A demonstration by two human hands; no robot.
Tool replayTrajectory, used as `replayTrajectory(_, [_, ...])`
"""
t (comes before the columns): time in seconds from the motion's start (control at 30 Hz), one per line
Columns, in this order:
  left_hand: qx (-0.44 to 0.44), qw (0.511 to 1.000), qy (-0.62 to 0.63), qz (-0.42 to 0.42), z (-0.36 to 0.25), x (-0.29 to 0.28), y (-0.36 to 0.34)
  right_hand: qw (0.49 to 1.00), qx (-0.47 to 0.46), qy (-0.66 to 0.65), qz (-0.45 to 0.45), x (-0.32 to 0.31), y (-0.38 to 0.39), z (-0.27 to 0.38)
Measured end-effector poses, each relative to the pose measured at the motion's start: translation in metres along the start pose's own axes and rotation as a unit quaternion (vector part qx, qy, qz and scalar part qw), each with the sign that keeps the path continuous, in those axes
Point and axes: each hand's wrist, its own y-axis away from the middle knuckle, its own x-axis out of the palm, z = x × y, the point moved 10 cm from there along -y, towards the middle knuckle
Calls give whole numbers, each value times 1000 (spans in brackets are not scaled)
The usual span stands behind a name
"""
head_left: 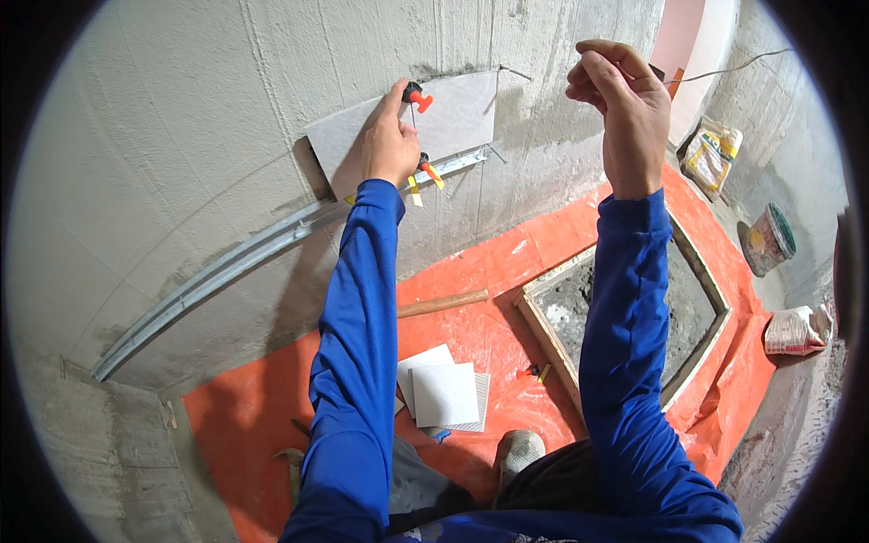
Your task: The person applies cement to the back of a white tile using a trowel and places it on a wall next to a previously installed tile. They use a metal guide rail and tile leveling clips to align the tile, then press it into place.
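My left hand (391, 145) lies against a pale grey tile (457, 113) on the wall, fingers stretched out. Its index fingertip touches a black tile levelling clip with a red T-shaped handle (418, 97) at the top of the joint. Below the hand, a second clip with an orange-yellow handle (430, 169) sits at the tiles' lower edge. A metal rail (244, 258) runs along under the tiles. Raised away from the wall, my right hand (626, 113) has its thumb and fingertips pinched together; what they hold, if anything, cannot be made out.
Orange sheeting (525, 237) covers the floor. On it are square tiles (445, 395), a wooden handle (444, 303) and a wood-framed tray of mortar (715, 294). A bucket (769, 240) and bags (712, 154) stand at right. Nails (516, 72) jut from the wall.
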Motion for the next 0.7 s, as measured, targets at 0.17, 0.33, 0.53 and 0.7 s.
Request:
replayTrajectory(0.17, [0, 999, -33, -17, -4, -4, 3, 1000, 0, 6, -3, 2, 1, -9])
replayTrajectory(0.33, [6, 999, -28, -16, -8, -6, 5, 1000, 18, 9, 8, 8, 3, -19])
replayTrajectory(0.53, [0, 998, -68, -11, -10, -7, 5, 999, 30, 5, 18, 13, 5, -27])
replayTrajectory(0.7, [-1, 998, -60, -19, -10, -5, 8, 998, 53, 3, 38, 27, 10, -49])
